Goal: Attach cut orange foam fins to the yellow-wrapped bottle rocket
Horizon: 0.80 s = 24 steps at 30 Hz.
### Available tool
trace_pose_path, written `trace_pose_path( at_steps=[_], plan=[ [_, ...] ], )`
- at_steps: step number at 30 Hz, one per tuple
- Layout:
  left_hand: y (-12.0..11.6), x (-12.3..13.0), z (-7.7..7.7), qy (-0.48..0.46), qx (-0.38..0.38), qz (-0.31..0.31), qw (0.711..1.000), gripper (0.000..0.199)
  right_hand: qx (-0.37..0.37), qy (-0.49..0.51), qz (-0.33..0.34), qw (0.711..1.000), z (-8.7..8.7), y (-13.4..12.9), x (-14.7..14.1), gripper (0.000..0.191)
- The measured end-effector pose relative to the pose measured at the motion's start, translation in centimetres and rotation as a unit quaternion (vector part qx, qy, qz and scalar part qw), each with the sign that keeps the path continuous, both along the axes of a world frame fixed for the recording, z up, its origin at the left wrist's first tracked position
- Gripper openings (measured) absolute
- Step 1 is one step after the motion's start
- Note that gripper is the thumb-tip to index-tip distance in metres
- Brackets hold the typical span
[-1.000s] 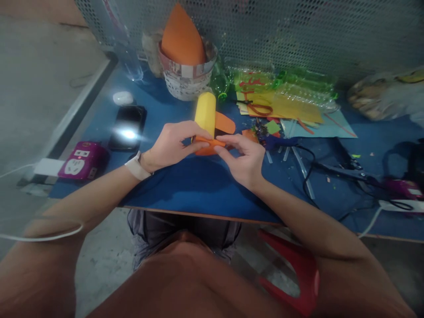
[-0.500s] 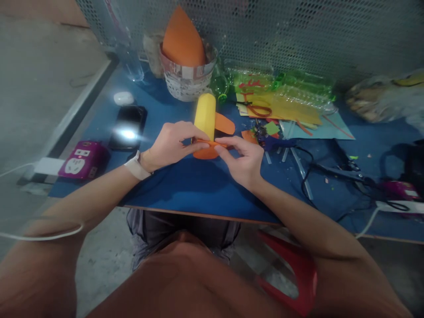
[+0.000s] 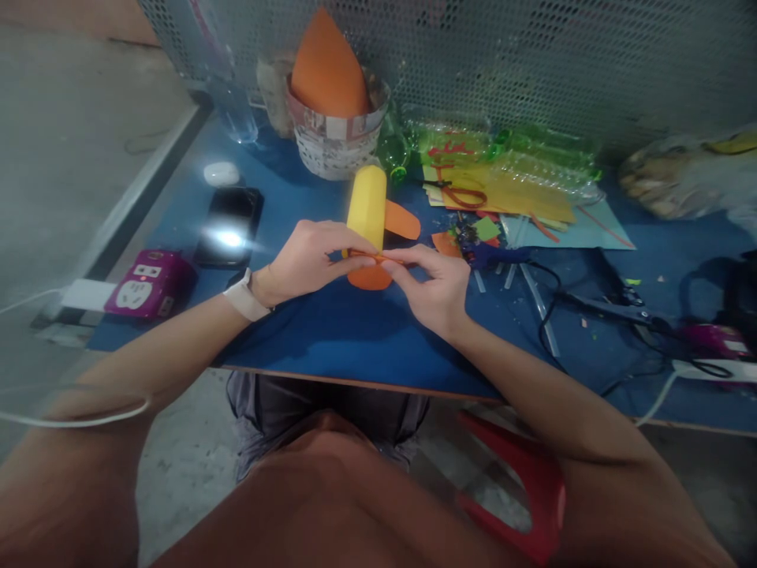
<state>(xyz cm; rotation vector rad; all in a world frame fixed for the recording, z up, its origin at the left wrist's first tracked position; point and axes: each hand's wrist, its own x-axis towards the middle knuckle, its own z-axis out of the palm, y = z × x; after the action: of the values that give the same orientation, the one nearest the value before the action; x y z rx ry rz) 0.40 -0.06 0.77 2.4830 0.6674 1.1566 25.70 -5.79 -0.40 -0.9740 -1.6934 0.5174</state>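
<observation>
My left hand (image 3: pixel 316 256) and my right hand (image 3: pixel 434 288) meet over the blue table, each closed in a pinch on a thin orange piece (image 3: pixel 370 278) that looks like foam or card. Seen nearly edge-on, it runs between my fingertips with a rounded part hanging below. Right behind it lies a yellow faceted roll (image 3: pixel 367 207), and an orange rounded flap (image 3: pixel 402 219) sticks out to the roll's right. Whether the held piece is fixed to the roll is hidden by my fingers.
A phone (image 3: pixel 229 229) and a purple power adapter (image 3: pixel 151 284) lie left. Behind stands a woven basket (image 3: pixel 337 146) with an orange pointed sheet. To the right are orange-handled scissors (image 3: pixel 467 197), yellow sheets (image 3: pixel 532 193), a blue glue gun (image 3: pixel 497 254) and cables.
Both hands keep their pinch on the orange piece. It has tilted slightly, so its upper edge looks thinner and the lower rounded part reaches a little further down.
</observation>
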Motion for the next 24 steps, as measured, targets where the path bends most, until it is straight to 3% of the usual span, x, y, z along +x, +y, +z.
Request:
trace_pose_path(
  at_steps=[10,24],
  plan=[
    [-0.04,-0.06,-0.2,0.025,0.009,0.027,0.999,0.03,0.009,-0.006,-0.006,1.0,-0.11,0.08,0.03,0.014],
    [-0.5,0.21,0.31,0.004,0.002,0.001,1.0,0.022,0.017,0.007,0.007,1.0,-0.15,0.23,0.09,0.007]
  ],
)
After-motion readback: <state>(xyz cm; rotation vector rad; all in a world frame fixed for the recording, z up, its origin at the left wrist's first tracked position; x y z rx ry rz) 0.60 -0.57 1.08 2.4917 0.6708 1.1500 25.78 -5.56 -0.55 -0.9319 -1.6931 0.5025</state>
